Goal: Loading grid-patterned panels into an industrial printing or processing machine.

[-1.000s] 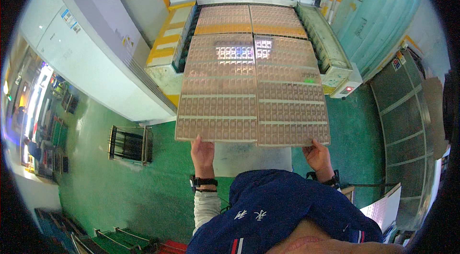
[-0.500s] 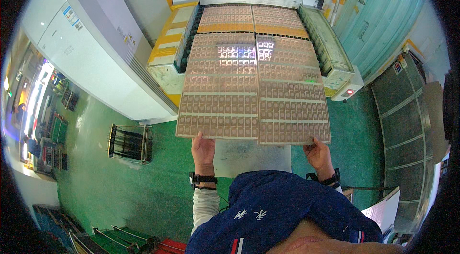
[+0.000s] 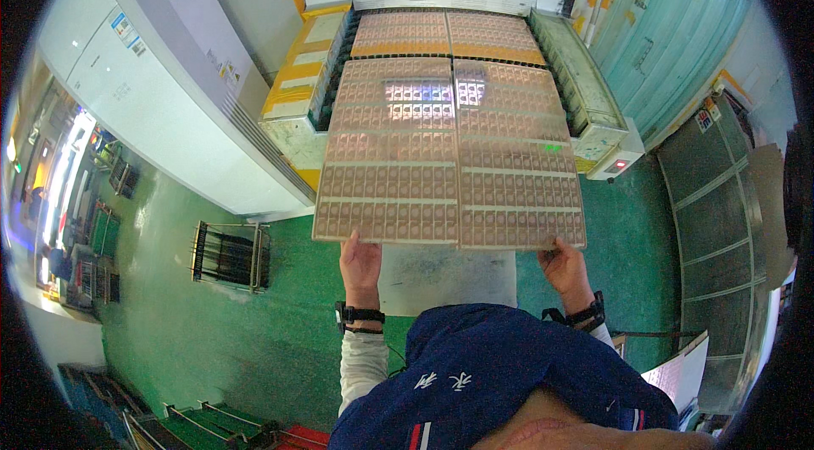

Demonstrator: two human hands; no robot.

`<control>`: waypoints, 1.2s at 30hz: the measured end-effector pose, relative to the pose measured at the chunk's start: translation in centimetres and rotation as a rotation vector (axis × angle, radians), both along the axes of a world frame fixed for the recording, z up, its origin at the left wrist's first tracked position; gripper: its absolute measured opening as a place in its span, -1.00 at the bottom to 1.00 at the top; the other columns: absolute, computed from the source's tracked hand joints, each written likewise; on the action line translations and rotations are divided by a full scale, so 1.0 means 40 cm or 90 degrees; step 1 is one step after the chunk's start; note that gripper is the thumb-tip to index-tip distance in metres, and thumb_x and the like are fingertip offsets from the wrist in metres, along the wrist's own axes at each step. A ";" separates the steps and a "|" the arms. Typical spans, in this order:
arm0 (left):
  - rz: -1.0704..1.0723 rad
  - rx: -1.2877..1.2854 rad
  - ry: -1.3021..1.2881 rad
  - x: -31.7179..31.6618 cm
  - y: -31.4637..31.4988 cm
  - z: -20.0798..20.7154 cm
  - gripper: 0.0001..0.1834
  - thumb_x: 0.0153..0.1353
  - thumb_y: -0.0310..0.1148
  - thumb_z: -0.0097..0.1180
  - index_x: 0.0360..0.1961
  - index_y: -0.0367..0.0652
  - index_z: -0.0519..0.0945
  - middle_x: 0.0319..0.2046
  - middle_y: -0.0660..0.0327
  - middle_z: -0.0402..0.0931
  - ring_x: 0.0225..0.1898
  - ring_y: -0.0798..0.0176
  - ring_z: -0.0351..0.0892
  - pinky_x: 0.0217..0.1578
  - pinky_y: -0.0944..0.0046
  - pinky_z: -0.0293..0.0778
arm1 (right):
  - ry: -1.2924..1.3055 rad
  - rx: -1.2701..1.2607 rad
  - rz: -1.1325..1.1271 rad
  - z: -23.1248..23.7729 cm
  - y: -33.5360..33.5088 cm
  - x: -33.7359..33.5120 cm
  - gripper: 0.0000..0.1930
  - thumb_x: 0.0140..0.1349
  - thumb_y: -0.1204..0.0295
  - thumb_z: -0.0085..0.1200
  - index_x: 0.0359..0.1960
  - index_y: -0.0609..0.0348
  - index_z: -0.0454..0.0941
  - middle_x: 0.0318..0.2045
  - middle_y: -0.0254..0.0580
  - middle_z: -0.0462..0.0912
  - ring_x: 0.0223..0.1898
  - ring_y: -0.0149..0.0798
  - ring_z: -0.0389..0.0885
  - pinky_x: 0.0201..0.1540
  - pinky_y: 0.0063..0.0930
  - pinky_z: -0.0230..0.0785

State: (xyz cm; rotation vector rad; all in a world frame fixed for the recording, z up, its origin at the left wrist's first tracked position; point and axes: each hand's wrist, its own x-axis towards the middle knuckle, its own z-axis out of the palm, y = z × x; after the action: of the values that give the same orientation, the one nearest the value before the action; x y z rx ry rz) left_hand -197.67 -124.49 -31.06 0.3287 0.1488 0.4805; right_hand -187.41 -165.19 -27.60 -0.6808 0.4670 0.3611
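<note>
Two coppery panels printed with rows of small squares lie side by side, their far parts on the conveyor machine. My left hand grips the near edge of the left panel, the thumb on top and the other fingers underneath, hidden. At the near right corner of the right panel, my right hand pinches the edge in the same way. Bright reflections lie across both panels. Beyond them, two more such panels, a far left panel and a far right panel, rest on the black rollers.
Metal side housings flank the conveyor, the right housing carrying a small red display. A tall white cabinet stands at the left. A wire rack sits on the green floor, and a dark framed screen leans at the right.
The right panel's near edge has risen or slid slightly away from me, coming nearly level with the left one. Both hands keep their hold.
</note>
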 end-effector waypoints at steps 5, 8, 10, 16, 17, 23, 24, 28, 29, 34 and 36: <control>0.001 -0.019 0.020 0.008 -0.013 0.025 -0.68 0.22 -0.49 0.02 0.02 -0.09 0.46 0.00 0.22 0.51 0.08 0.19 0.45 0.08 0.11 0.37 | -0.006 0.005 0.022 -0.002 -0.015 0.007 -0.80 0.28 0.46 -0.05 -0.09 0.21 0.47 -0.17 -0.10 0.57 -0.13 -0.09 0.55 -0.11 -0.18 0.48; -0.004 -0.035 0.016 0.008 -0.002 0.008 -0.69 0.21 -0.49 0.03 0.01 -0.10 0.46 0.00 0.21 0.51 0.08 0.19 0.45 0.09 0.12 0.37 | -0.001 -0.005 0.020 0.011 -0.007 0.012 -0.80 0.27 0.44 -0.03 -0.11 0.20 0.48 -0.18 -0.09 0.57 -0.14 -0.08 0.55 -0.11 -0.18 0.49; -0.005 -0.040 0.021 0.011 -0.009 0.022 -0.69 0.21 -0.49 0.04 0.00 -0.10 0.47 0.00 0.21 0.51 0.08 0.19 0.45 0.09 0.12 0.37 | -0.007 0.001 0.031 0.008 -0.016 0.013 -0.80 0.27 0.43 -0.02 -0.11 0.19 0.48 -0.17 -0.09 0.56 -0.15 -0.08 0.54 -0.11 -0.17 0.48; -0.005 -0.044 0.031 0.024 -0.013 0.021 -0.75 0.23 -0.49 0.02 -0.05 -0.08 0.51 -0.05 0.23 0.55 0.03 0.22 0.49 0.04 0.15 0.41 | -0.009 -0.014 0.044 -0.014 -0.028 0.035 -0.81 0.26 0.42 0.01 -0.11 0.15 0.47 -0.15 -0.14 0.54 -0.16 -0.10 0.52 -0.09 -0.15 0.45; -0.012 -0.042 0.008 0.021 -0.003 -0.007 -0.75 0.24 -0.47 0.01 -0.05 -0.08 0.52 -0.05 0.22 0.56 0.04 0.20 0.48 0.07 0.12 0.39 | -0.003 -0.014 0.037 -0.006 -0.023 0.038 -0.81 0.26 0.42 0.01 -0.12 0.14 0.48 -0.15 -0.14 0.54 -0.17 -0.10 0.52 -0.09 -0.15 0.45; 0.013 -0.023 0.036 0.046 -0.020 0.011 -0.79 0.26 -0.42 -0.01 -0.10 -0.08 0.56 -0.07 0.18 0.57 0.03 0.16 0.50 0.09 0.06 0.37 | 0.011 -0.013 0.023 -0.026 -0.038 0.058 -0.81 0.25 0.43 0.01 -0.11 0.14 0.46 -0.17 -0.13 0.54 -0.17 -0.09 0.52 -0.10 -0.13 0.45; 0.009 -0.031 0.035 0.047 -0.014 0.002 -0.80 0.26 -0.41 -0.01 -0.11 -0.09 0.57 -0.07 0.17 0.58 0.02 0.16 0.51 0.08 0.07 0.37 | 0.012 -0.015 0.020 -0.018 -0.032 0.062 -0.81 0.25 0.43 0.01 -0.11 0.14 0.45 -0.19 -0.13 0.55 -0.17 -0.09 0.52 -0.10 -0.13 0.45; 0.014 -0.033 0.044 0.051 -0.007 -0.011 -0.82 0.26 -0.39 -0.01 -0.16 -0.10 0.58 -0.08 0.15 0.58 -0.02 0.17 0.54 0.05 0.04 0.38 | 0.003 0.020 0.012 -0.002 -0.022 0.077 -0.81 0.25 0.44 0.00 -0.12 0.16 0.44 -0.25 -0.13 0.56 -0.23 -0.08 0.55 -0.13 -0.13 0.48; 0.015 -0.030 0.055 0.054 -0.006 -0.009 -0.82 0.26 -0.38 -0.01 -0.17 -0.10 0.58 -0.08 0.15 0.58 -0.01 0.17 0.53 0.05 0.03 0.38 | 0.012 0.015 0.006 0.008 -0.017 0.080 -0.82 0.26 0.44 0.00 -0.13 0.17 0.44 -0.27 -0.14 0.57 -0.25 -0.08 0.55 -0.13 -0.14 0.49; -0.007 -0.014 0.058 0.056 0.006 -0.015 -0.83 0.27 -0.36 -0.01 -0.16 -0.09 0.56 -0.07 0.17 0.58 0.00 0.16 0.52 0.00 0.00 0.40 | 0.016 -0.009 0.040 -0.001 -0.035 0.105 -0.83 0.26 0.46 -0.03 -0.13 0.16 0.44 -0.25 -0.15 0.57 -0.26 -0.10 0.56 -0.18 -0.18 0.51; 0.009 -0.011 0.084 0.063 0.000 -0.007 -0.81 0.28 -0.36 -0.02 -0.12 -0.08 0.54 -0.06 0.19 0.57 0.00 0.16 0.52 -0.02 0.02 0.40 | -0.021 -0.019 0.048 0.001 -0.037 0.112 -0.84 0.26 0.47 -0.04 -0.13 0.15 0.44 -0.24 -0.15 0.57 -0.25 -0.11 0.55 -0.18 -0.17 0.51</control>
State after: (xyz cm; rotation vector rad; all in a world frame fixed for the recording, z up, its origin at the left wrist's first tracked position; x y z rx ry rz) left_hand -195.15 -124.49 -31.34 0.3422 0.2838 0.4711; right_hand -182.94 -166.67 -27.56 -0.7340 0.4174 0.4138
